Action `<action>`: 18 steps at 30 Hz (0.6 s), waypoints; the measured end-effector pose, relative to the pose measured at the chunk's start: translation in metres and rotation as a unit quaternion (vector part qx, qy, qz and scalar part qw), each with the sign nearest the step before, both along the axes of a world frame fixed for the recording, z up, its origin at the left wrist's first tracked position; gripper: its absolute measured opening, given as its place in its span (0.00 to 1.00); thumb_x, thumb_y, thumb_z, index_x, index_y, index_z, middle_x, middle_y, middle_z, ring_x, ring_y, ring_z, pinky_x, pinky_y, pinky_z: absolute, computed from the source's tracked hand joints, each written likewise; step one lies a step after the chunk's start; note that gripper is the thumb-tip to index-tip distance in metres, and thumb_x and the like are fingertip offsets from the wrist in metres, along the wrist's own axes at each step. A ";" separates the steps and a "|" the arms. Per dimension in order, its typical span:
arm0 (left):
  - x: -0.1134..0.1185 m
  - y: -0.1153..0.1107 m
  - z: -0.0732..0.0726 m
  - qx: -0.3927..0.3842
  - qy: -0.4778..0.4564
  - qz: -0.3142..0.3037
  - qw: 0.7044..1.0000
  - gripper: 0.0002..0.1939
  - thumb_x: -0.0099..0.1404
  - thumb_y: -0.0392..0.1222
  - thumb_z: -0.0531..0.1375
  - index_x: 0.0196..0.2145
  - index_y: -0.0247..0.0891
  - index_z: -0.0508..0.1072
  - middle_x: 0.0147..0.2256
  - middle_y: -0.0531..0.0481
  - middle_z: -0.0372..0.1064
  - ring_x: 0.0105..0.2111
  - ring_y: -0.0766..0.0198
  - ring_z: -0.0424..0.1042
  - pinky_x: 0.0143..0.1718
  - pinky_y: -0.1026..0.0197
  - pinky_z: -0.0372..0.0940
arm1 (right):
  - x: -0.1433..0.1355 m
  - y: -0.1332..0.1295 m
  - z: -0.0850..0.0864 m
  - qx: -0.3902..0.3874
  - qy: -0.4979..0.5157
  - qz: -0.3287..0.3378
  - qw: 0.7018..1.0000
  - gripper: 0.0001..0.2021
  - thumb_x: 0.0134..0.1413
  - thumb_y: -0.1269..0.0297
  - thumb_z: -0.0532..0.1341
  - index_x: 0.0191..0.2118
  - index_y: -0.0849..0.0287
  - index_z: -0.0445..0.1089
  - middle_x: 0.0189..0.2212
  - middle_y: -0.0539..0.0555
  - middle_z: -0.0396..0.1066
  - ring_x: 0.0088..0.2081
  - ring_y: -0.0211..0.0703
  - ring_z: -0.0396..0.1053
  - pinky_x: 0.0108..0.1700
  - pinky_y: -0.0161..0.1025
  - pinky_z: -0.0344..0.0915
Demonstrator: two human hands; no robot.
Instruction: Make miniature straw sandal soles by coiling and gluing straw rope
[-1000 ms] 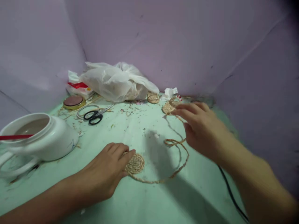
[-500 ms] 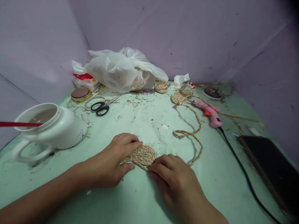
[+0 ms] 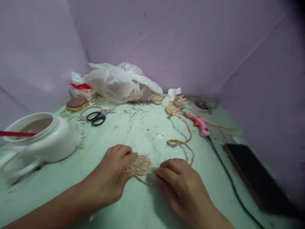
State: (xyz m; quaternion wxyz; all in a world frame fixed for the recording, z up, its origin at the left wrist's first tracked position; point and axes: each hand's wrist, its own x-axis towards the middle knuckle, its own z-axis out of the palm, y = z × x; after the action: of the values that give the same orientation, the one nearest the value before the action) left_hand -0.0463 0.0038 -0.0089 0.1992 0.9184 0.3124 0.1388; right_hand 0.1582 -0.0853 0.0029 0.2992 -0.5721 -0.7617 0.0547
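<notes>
Hands nearest, both bare. Left hand (image 3: 109,178) grasps a flat, straw-coloured coil of braided fibre (image 3: 142,164) at its left end, thumb on the near side, fingers on the far side. Coil lies on the pale green worktop (image 3: 133,206), between the hands. Right hand (image 3: 186,187) sits just beside it, fingers bent inward at the twisted tan cord (image 3: 143,181) leaving the coil's near edge; cannot tell whether the cord is pinched.

To the right, a dark flat phone-like slab (image 3: 254,178) and a black cable (image 3: 228,178). To the left, a white rounded jug (image 3: 62,140), red stick (image 3: 19,134) across its mouth.

Beyond the right hand, slack cord loops towards a woven straw disc (image 3: 171,108). Pink glue gun (image 3: 203,127), orange trigger, red light showing, lies beside it, tip close to disc and cord. Black-handled scissors (image 3: 98,119) farther left; crumpled white plastic bag (image 3: 119,82) by the lilac wall (image 3: 152,38).

Risks, as judged: a tug could close the slack loop into a knot; a loose left grip could let the outer turn spring away. Gun, if hot, could scorch or stick to the nearby cord; a forearm catching the cable could swing it round.
</notes>
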 end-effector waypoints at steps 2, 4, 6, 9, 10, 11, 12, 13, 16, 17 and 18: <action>-0.003 0.000 -0.005 0.058 -0.017 0.013 0.998 0.19 0.60 0.35 0.54 0.50 0.43 0.66 0.44 0.46 0.66 0.44 0.55 0.66 0.45 0.53 0.64 | 0.019 0.004 0.009 0.013 0.048 -0.066 0.997 0.09 0.55 0.69 0.56 0.30 0.58 0.74 0.26 0.54 0.72 0.29 0.41 0.68 0.31 0.37 0.64; -0.005 0.001 -0.012 0.103 -0.038 0.017 0.994 0.18 0.61 0.38 0.55 0.49 0.46 0.66 0.43 0.48 0.68 0.42 0.56 0.68 0.41 0.55 0.65 | 0.046 0.010 0.024 0.001 0.078 -0.142 0.987 0.09 0.55 0.65 0.57 0.30 0.58 0.73 0.28 0.54 0.73 0.29 0.41 0.69 0.32 0.37 0.65; -0.005 0.001 -0.020 0.126 -0.061 0.011 0.990 0.17 0.60 0.40 0.56 0.48 0.48 0.67 0.42 0.49 0.69 0.40 0.56 0.69 0.40 0.56 0.65 | 0.081 0.020 0.043 -0.044 0.040 -0.244 0.968 0.09 0.53 0.60 0.58 0.30 0.57 0.74 0.28 0.53 0.74 0.29 0.41 0.69 0.34 0.38 0.65; -0.003 -0.002 -0.028 0.145 -0.110 0.050 0.982 0.16 0.61 0.40 0.54 0.47 0.48 0.67 0.42 0.49 0.69 0.41 0.55 0.68 0.43 0.54 0.63 | 0.133 0.042 0.067 -0.210 -0.036 -0.393 0.894 0.12 0.54 0.60 0.58 0.35 0.60 0.75 0.25 0.53 0.73 0.31 0.45 0.70 0.31 0.38 0.62; -0.002 -0.003 -0.030 0.148 -0.118 0.061 0.980 0.15 0.61 0.40 0.54 0.47 0.48 0.67 0.42 0.49 0.69 0.42 0.54 0.68 0.43 0.54 0.62 | 0.148 0.052 0.070 -0.233 -0.040 -0.409 0.881 0.13 0.55 0.59 0.57 0.34 0.63 0.75 0.24 0.54 0.72 0.31 0.47 0.70 0.30 0.38 0.61; -0.001 -0.005 -0.030 0.147 -0.121 0.067 0.979 0.15 0.61 0.40 0.54 0.46 0.48 0.68 0.42 0.49 0.69 0.42 0.54 0.68 0.44 0.53 0.62 | 0.159 0.062 0.070 -0.261 -0.041 -0.423 0.867 0.15 0.56 0.58 0.58 0.32 0.66 0.75 0.23 0.56 0.72 0.31 0.48 0.70 0.30 0.39 0.62; 0.000 -0.006 -0.030 0.145 -0.119 0.068 0.980 0.14 0.61 0.40 0.54 0.46 0.48 0.68 0.42 0.49 0.69 0.42 0.54 0.68 0.44 0.53 0.61 | 0.168 0.072 0.067 -0.291 -0.039 -0.432 0.853 0.16 0.56 0.58 0.58 0.32 0.68 0.74 0.25 0.58 0.72 0.32 0.50 0.71 0.31 0.40 0.64; 0.000 -0.006 -0.029 0.143 -0.115 0.066 0.981 0.14 0.61 0.39 0.54 0.45 0.48 0.68 0.42 0.49 0.70 0.42 0.54 0.68 0.44 0.53 0.61 | 0.173 0.082 0.060 -0.321 -0.032 -0.437 0.840 0.16 0.57 0.58 0.58 0.35 0.69 0.73 0.30 0.59 0.73 0.34 0.49 0.71 0.33 0.41 0.66; 0.000 -0.005 -0.024 0.138 -0.096 0.055 0.984 0.14 0.61 0.39 0.53 0.45 0.46 0.68 0.42 0.49 0.70 0.41 0.54 0.69 0.43 0.52 0.62 | 0.176 0.107 0.035 -0.386 -0.005 -0.432 0.815 0.15 0.59 0.60 0.58 0.49 0.62 0.66 0.47 0.57 0.68 0.43 0.45 0.69 0.43 0.46 0.69; -0.001 -0.004 -0.022 0.138 -0.086 0.044 0.986 0.14 0.61 0.39 0.54 0.46 0.46 0.68 0.41 0.49 0.70 0.41 0.55 0.69 0.43 0.53 0.63 | 0.175 0.113 0.028 -0.395 0.002 -0.431 0.811 0.15 0.60 0.60 0.58 0.51 0.60 0.65 0.49 0.57 0.66 0.44 0.45 0.69 0.44 0.47 0.68; -0.002 -0.003 -0.020 0.139 -0.076 0.030 0.987 0.15 0.61 0.39 0.55 0.46 0.46 0.68 0.41 0.49 0.70 0.40 0.55 0.69 0.42 0.54 0.63 | 0.174 0.118 0.023 -0.399 0.009 -0.431 0.810 0.16 0.59 0.61 0.58 0.51 0.60 0.64 0.49 0.57 0.66 0.45 0.45 0.68 0.45 0.48 0.68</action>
State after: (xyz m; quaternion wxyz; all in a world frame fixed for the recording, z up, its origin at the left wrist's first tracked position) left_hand -0.0486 0.0011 -0.0293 0.0883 0.9141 0.3014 0.2565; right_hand 0.3325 0.0327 0.0259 0.0442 -0.9100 -0.3459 0.2241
